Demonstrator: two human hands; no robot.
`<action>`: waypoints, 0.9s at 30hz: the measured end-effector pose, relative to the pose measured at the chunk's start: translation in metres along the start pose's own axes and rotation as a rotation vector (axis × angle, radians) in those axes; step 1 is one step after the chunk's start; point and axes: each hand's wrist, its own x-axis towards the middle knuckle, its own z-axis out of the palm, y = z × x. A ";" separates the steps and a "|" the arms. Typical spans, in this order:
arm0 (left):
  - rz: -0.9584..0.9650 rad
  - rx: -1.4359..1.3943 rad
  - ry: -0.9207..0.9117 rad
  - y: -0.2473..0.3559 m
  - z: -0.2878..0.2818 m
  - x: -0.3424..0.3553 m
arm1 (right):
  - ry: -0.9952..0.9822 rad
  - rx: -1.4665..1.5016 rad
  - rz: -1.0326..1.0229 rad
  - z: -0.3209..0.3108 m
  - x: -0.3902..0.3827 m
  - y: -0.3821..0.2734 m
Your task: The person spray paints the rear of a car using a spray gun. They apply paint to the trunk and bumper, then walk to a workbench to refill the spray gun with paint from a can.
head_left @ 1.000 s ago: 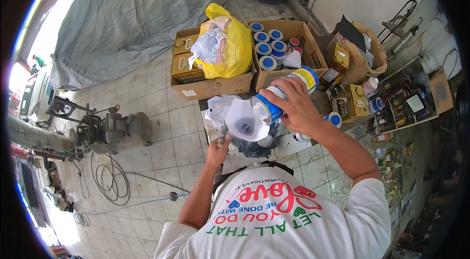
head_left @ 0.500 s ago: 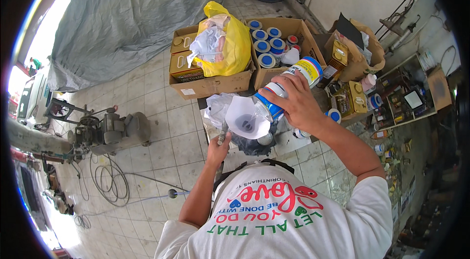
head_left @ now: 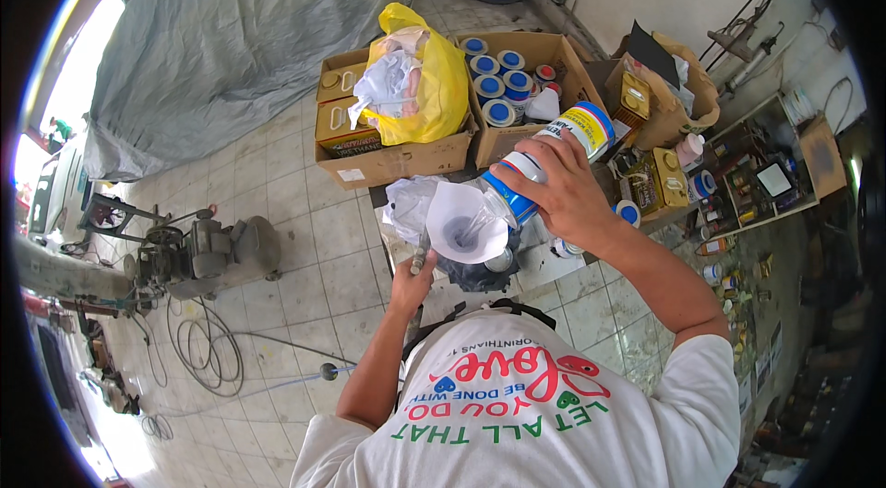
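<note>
My right hand (head_left: 561, 194) grips a white, blue and yellow can (head_left: 546, 160), tipped down to the left. A thin stream runs from its mouth into a white paper funnel (head_left: 464, 222). The funnel stands over a dark container (head_left: 480, 268) on a small table. My left hand (head_left: 414, 272) is closed on a thin tool handle (head_left: 421, 255) just left of the funnel. Crumpled white paper (head_left: 406, 204) lies behind the funnel.
Cardboard boxes hold a yellow bag (head_left: 420, 86) and several blue-lidded cans (head_left: 503, 82). More boxes and tins (head_left: 660, 179) crowd the right. A grey tarpaulin (head_left: 231, 36) covers something large at left. A motor machine (head_left: 198, 253) and coiled cables (head_left: 205, 349) sit on the tiled floor.
The can has tipped a little further toward the funnel and shifted slightly right. My left hand stays by the funnel.
</note>
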 end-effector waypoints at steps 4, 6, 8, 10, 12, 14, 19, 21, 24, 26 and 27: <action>-0.009 -0.001 -0.012 0.002 0.000 -0.001 | 0.004 -0.012 0.004 -0.001 -0.001 -0.002; -0.018 -0.015 -0.018 0.003 -0.001 -0.002 | 0.013 -0.016 0.009 -0.002 -0.002 -0.003; -0.015 -0.026 -0.027 0.003 -0.001 -0.001 | 0.013 -0.027 0.007 -0.004 -0.002 -0.004; -0.002 -0.030 -0.038 0.000 -0.001 0.002 | 0.017 -0.034 0.006 -0.005 -0.002 -0.004; 0.006 -0.055 -0.062 -0.001 -0.002 0.004 | 0.025 -0.037 0.006 -0.006 -0.002 -0.005; 0.015 -0.044 -0.072 -0.002 -0.002 0.004 | 0.020 -0.041 0.011 -0.007 -0.002 -0.005; 0.020 0.012 -0.071 -0.002 -0.002 0.004 | 0.010 -0.037 0.026 -0.009 -0.003 -0.008; 0.015 0.004 -0.080 -0.001 -0.004 0.004 | 0.009 -0.036 0.027 -0.010 -0.002 -0.009; 0.021 0.005 -0.062 0.004 -0.001 0.002 | 0.014 -0.046 0.028 -0.010 -0.002 -0.008; 0.025 0.016 -0.047 0.005 -0.001 0.001 | 0.023 -0.043 0.038 -0.012 -0.002 -0.009; 0.024 0.024 -0.046 0.004 -0.001 0.003 | 0.027 -0.042 0.043 -0.013 -0.002 -0.010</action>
